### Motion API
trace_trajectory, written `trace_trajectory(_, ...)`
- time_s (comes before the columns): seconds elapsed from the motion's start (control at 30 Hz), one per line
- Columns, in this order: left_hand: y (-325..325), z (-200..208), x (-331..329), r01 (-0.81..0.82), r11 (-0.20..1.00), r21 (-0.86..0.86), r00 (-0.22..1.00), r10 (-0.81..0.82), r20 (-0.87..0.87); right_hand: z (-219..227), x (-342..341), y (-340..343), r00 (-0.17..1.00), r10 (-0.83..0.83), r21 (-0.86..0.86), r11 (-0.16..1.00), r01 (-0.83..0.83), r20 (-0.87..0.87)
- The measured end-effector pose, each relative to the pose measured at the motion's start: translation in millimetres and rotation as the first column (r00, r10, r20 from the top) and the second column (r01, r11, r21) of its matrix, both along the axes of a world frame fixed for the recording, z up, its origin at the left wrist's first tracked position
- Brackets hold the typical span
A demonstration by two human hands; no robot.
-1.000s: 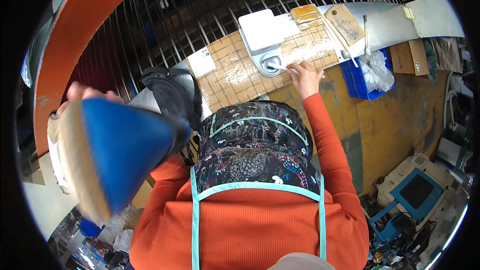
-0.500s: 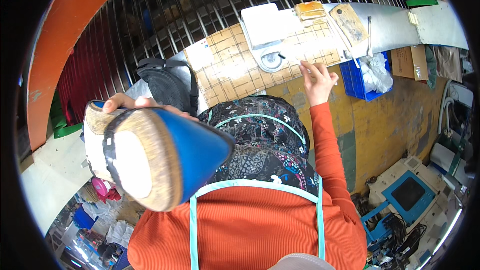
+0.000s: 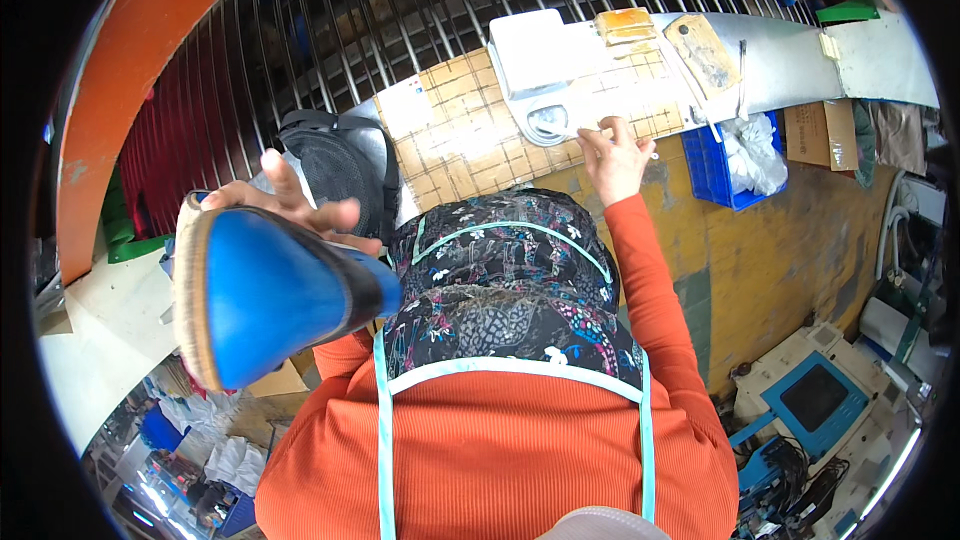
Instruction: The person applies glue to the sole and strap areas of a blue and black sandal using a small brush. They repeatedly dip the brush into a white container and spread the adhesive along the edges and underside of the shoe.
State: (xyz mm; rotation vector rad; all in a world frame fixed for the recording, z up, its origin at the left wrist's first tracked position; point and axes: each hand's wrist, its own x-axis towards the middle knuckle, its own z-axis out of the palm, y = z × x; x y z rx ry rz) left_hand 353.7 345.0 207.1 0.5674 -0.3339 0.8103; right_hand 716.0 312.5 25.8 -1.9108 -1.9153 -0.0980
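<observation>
In my left hand (image 3: 290, 202) is a blue shoe (image 3: 275, 285) with a tan sole edge and a dark band near its narrow end. The fingers are partly spread behind it, and its blue side faces up. My right hand (image 3: 615, 162) pinches a thin pale stick (image 3: 654, 153); glare makes its exact kind hard to tell. The fingertips are beside a small round white dish (image 3: 545, 122). A white box (image 3: 528, 48) stands just behind this dish on a checked tan board (image 3: 450, 145).
A black mesh bag (image 3: 340, 175) lies left of the board. Yellow blocks (image 3: 626, 30) and a worn tan slab (image 3: 703, 55) are at the far right. Metal rails (image 3: 440, 0) run behind. A blue crate (image 3: 708, 165) with plastic bags stands below the bench's right side.
The shoe has turned from showing its pale sole to its blue side, and shifted left. My right hand has moved slightly left, nearer the dish, with the stick.
</observation>
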Motion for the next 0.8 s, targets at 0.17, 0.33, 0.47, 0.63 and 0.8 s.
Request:
trace_trajectory(0.17,-10.1,-15.0,0.4,-0.078,0.995,0.066,0.996,0.080,-0.030,-5.6,-2.2,18.8,0.994,-0.020,0.047,0.999,0.015,0.107)
trace_trajectory(0.33,-16.2,-18.2,-7.2,-0.057,0.998,0.034,0.998,0.058,-0.031,20.4,16.0,1.4,0.998,-0.037,0.256,0.967,0.021,0.059)
trace_trajectory(0.47,-13.3,-21.8,-5.4,-0.064,0.997,0.035,0.998,0.064,0.002,22.3,19.5,-1.6,1.000,-0.023,0.122,0.992,0.023,-0.001)
trace_trajectory(0.63,-9.3,-26.0,-6.8,-0.034,0.999,0.033,0.999,0.033,0.025,-7.4,5.6,18.7,0.999,0.028,0.026,0.999,-0.029,0.040)
trace_trajectory(0.8,-4.8,-26.0,-15.4,-0.051,0.997,0.064,0.997,0.047,0.063,-5.4,14.5,14.5,0.995,-0.029,0.184,0.983,0.011,0.096)
